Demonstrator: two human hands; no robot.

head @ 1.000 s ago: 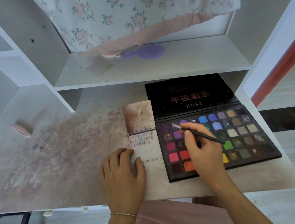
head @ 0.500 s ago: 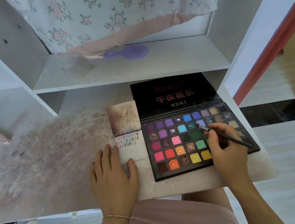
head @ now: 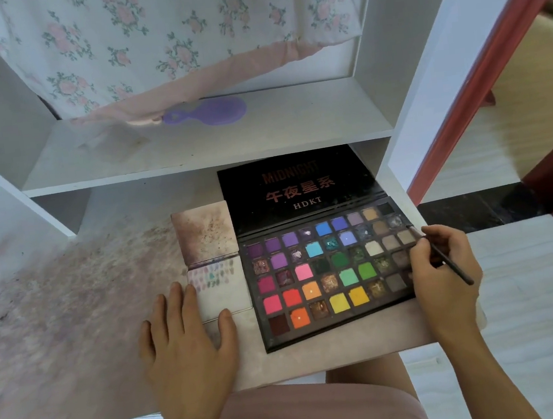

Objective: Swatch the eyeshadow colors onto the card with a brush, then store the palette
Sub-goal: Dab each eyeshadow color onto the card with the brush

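An open black eyeshadow palette (head: 330, 272) with many coloured pans lies on the desk, its lid propped back. Left of it lies a folded swatch card (head: 224, 291) with small colour marks on its upper part. My left hand (head: 186, 336) rests flat on the desk, fingers spread, thumb and fingertips pressing the card's lower edge. My right hand (head: 443, 266) grips a thin dark brush (head: 446, 259) like a pen. The brush tip touches the beige-brown pans at the palette's right edge.
A white shelf (head: 192, 146) spans above the desk with a purple hand mirror (head: 212, 112) on it, under hanging floral fabric (head: 180, 41). The desk top (head: 72, 301) is stained with powder. The desk's right edge is just beyond the palette.
My right hand moved the brush from the purple pans at the palette's left across to the beige pans at its right edge. My left hand stayed on the card.
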